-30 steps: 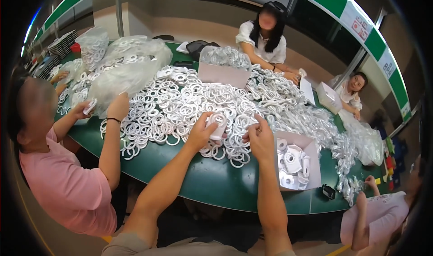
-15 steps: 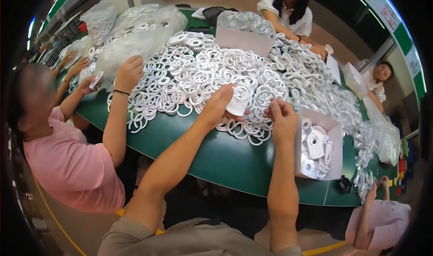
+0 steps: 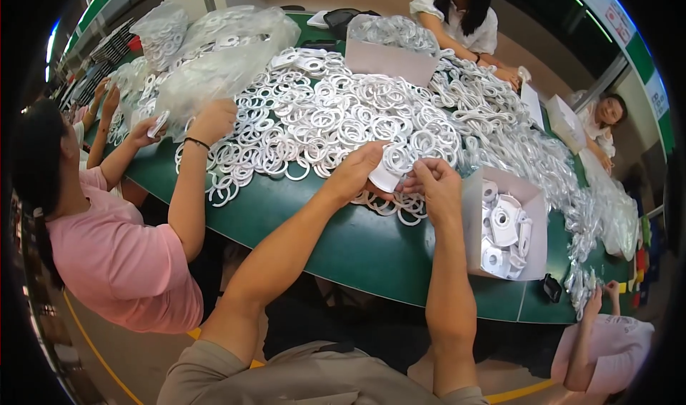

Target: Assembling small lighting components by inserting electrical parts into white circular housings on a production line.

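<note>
My left hand (image 3: 359,171) and my right hand (image 3: 437,183) meet over the green table (image 3: 357,241), both holding a small white flat piece (image 3: 388,173) with a white ring on it. Just beyond my hands spreads a big heap of white rings (image 3: 336,119). A few loose rings (image 3: 400,208) lie under my hands. To the right of my right hand stands an open cardboard box (image 3: 507,223) with several white pieces in it.
A person in a pink shirt (image 3: 114,255) sits at my left, hands on clear bags of rings (image 3: 214,55). Another person (image 3: 461,12) sits across, beside a cardboard box (image 3: 389,58) heaped with rings. Bagged rings (image 3: 514,141) pile at the right, where others sit.
The view has tilted down and closer to the table. My hands stay together on the white piece, now raised slightly and working a ring against it.
</note>
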Available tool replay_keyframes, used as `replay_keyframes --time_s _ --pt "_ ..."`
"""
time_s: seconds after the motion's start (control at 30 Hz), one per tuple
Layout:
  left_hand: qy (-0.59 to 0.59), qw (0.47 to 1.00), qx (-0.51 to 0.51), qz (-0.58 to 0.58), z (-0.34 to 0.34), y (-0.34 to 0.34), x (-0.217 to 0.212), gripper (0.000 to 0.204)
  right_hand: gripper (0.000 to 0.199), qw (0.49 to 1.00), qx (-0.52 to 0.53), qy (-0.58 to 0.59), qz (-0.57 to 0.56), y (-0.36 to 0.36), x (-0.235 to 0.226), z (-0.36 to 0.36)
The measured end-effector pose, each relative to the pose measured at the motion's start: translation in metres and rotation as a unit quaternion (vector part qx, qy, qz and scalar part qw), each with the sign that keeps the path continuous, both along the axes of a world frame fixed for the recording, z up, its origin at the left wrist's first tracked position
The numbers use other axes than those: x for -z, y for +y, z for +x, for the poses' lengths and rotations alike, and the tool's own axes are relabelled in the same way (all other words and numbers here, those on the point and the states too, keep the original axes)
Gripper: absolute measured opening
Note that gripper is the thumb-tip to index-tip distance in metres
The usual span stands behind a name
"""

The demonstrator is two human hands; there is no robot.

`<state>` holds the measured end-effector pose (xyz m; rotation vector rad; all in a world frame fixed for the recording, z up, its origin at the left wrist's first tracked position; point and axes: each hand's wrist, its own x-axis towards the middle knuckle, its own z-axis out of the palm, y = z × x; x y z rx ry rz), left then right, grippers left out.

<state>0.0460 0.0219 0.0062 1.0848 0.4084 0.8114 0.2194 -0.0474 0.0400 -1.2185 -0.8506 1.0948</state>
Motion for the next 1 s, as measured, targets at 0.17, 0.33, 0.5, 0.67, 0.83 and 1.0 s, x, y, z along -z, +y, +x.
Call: replay_keyframes --time_s 0.17,0.33,0.5,0.67,0.83,1.0 --pt "0.023 0.999 0.011 0.021 0.0 0.0 -0.001 0.055 0.018 1.0 0.02 -0.018 -0.003 0.002 0.001 -0.01" --pt "0.019 1.0 0.003 0.016 0.0 -0.001 -0.005 0.051 0.02 0.996 0.036 -0.076 -0.037 0.001 0.003 -0.015" --pt "0.026 1.0 0.003 0.001 0.001 -0.001 -0.005 0.042 0.021 0.995 0.028 -0.091 -0.032 0.002 0.008 -0.013" --pt "0.04 0.999 0.0 -0.006 -0.001 -0.003 -0.009 0.038 0.023 0.992 0.035 -0.122 -0.01 0.0 0.003 -0.018" --pt "0.044 0.997 -0.007 0.062 0.0 0.0 -0.001 0.036 0.022 0.976 -0.022 -0.215 0.012 0.001 0.008 -0.019" --pt "0.05 0.995 0.0 0.089 0.001 -0.002 0.002 0.034 0.02 0.974 -0.025 -0.226 0.005 0.003 0.013 -0.013"
